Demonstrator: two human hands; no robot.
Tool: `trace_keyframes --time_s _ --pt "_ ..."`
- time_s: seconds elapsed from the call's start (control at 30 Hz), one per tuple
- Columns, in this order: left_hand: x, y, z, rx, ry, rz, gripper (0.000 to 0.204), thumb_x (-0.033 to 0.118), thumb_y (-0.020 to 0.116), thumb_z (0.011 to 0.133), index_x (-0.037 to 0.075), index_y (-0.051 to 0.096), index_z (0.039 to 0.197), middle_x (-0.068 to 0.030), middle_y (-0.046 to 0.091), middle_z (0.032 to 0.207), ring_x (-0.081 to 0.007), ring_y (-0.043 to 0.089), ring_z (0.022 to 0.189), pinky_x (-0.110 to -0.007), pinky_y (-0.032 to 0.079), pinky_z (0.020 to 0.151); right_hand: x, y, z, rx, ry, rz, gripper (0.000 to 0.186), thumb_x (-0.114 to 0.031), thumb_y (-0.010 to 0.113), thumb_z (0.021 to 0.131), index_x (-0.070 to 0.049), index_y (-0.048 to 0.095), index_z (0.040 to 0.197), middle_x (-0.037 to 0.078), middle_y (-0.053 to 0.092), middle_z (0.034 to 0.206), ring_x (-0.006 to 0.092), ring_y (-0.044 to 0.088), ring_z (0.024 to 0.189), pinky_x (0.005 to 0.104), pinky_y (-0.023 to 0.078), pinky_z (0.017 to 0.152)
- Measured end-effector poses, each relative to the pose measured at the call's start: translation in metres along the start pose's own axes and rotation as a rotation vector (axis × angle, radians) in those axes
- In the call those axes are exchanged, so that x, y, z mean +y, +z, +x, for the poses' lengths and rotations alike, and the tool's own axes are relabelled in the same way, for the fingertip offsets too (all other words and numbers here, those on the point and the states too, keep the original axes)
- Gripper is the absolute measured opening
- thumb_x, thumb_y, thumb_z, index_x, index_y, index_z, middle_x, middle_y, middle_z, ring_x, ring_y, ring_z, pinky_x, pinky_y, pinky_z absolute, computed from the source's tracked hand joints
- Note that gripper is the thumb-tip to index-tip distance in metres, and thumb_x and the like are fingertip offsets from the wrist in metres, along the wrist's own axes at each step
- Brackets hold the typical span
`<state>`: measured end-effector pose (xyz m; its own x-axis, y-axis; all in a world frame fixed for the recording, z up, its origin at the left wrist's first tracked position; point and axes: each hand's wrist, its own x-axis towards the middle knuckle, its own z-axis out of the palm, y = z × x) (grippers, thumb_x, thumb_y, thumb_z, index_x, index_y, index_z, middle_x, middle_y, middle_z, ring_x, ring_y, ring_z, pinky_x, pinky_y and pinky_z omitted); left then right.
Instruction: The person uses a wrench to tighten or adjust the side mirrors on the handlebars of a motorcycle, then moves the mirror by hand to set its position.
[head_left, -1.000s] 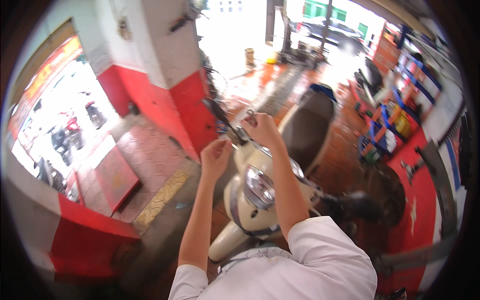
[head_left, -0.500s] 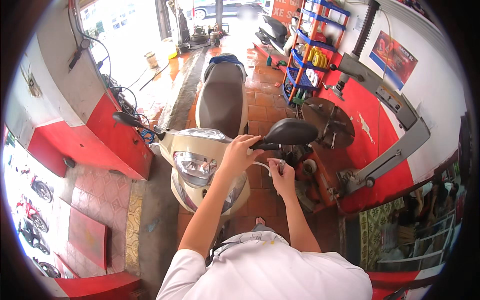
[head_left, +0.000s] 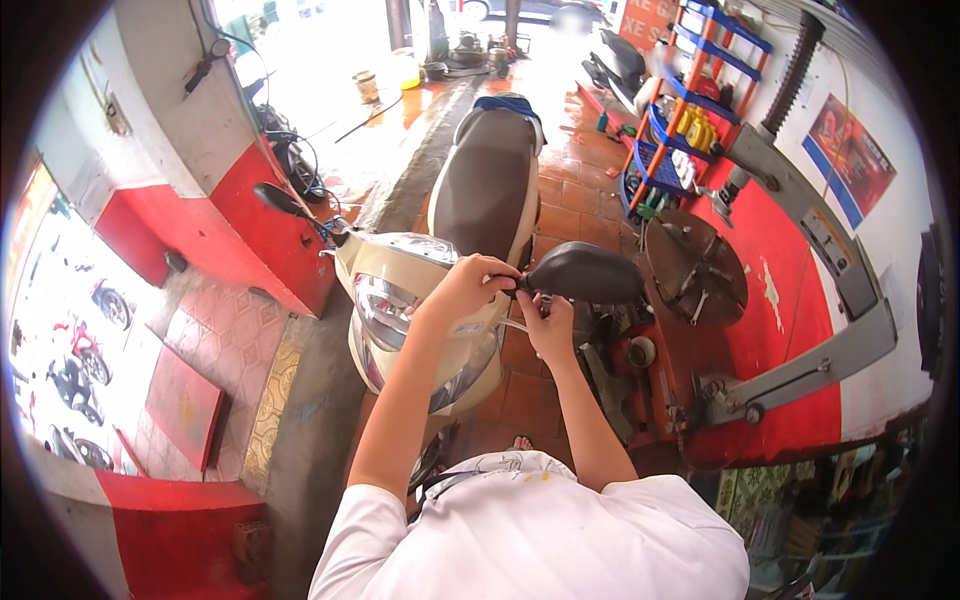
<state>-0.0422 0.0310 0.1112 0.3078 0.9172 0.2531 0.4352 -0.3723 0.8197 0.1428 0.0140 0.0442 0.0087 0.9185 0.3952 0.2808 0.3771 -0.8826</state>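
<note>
A cream scooter [head_left: 400,310] with a dark seat [head_left: 486,180] faces me. Its black mirror [head_left: 590,272] is at the handlebar end on my right, and the other mirror [head_left: 278,198] is on the far left. My left hand [head_left: 464,288] pinches the short stem at the inner end of the near mirror. Just below that stem, my right hand [head_left: 550,328] is closed, fingertips together around a small shiny metal piece that I cannot make out. A pale brake lever [head_left: 512,324] shows beside the right hand. Fingers partly hide the mirror's joint.
On the right stand a tyre-changing machine with a round turntable [head_left: 696,268] and a grey arm [head_left: 800,200], and a blue-and-orange shelf [head_left: 690,110] holding yellow bottles. A red-and-white pillar [head_left: 255,215] rises on the left. A bucket [head_left: 366,87] stands toward the bright doorway.
My right hand has risen from below the lever to the mirror stem. The left hand's fingers have drawn into a pinch there. The whole view has shifted slightly.
</note>
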Motion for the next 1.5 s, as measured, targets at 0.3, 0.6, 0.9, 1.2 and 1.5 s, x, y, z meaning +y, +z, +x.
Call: trace_keyframes --time_s 0.3,0.6,0.9,1.2,1.5 --pt "-0.037 0.016 0.002 -0.017 -0.062 -0.346 0.017 0.015 0.060 0.099 0.003 0.068 0.108 -0.0013 0.069 0.096 -0.0085 0.058 0.089 -0.026 0.047 0.081 0.012 0.006 0.000 0.046 -0.006 0.102 0.029 -0.018 0.079 0.084 -0.001 0.061 0.071 -0.003 0.043 0.053 0.0037 0.038 0.051 0.0272 0.030 0.047" --pt "-0.016 0.030 -0.008 0.431 0.104 0.035 0.015 0.015 0.071 0.090 0.004 0.074 0.099 -0.0070 0.069 0.100 -0.0153 0.066 0.085 -0.031 0.053 0.075 0.010 0.008 0.002 0.052 0.043 0.225 0.021 -0.018 0.076 0.088 0.001 0.066 0.083 -0.004 0.058 0.067 0.0003 0.044 0.055 0.0236 0.033 0.048" --pt "0.009 0.034 -0.024 0.408 0.148 0.367 0.028 0.012 0.077 0.077 0.006 0.075 0.104 -0.0113 0.072 0.103 -0.0296 0.067 0.096 -0.040 0.054 0.085 0.030 0.016 0.003 0.024 -0.043 0.255 0.016 -0.015 0.068 0.094 0.000 0.065 0.090 -0.003 0.058 0.069 0.0021 0.046 0.056 0.0227 0.033 0.047" --pt "-0.005 0.021 -0.018 0.170 0.036 0.332 0.029 0.015 0.072 0.082 0.008 0.072 0.110 -0.0146 0.073 0.099 -0.0343 0.066 0.096 -0.043 0.052 0.086 0.037 0.024 -0.003 0.023 0.067 0.252 0.028 -0.022 0.073 0.092 -0.005 0.057 0.076 -0.006 0.051 0.062 0.0013 0.041 0.054 0.0235 0.031 0.048" --pt "-0.003 0.002 -0.003 0.091 0.311 0.189 0.027 0.011 0.076 0.077 0.005 0.076 0.103 -0.0177 0.072 0.090 -0.0361 0.067 0.084 -0.042 0.053 0.079 0.022 0.018 0.002 -0.016 0.006 0.178 0.032 -0.023 0.073 0.093 -0.007 0.055 0.071 -0.008 0.050 0.061 0.0000 0.039 0.055 0.0221 0.026 0.049"
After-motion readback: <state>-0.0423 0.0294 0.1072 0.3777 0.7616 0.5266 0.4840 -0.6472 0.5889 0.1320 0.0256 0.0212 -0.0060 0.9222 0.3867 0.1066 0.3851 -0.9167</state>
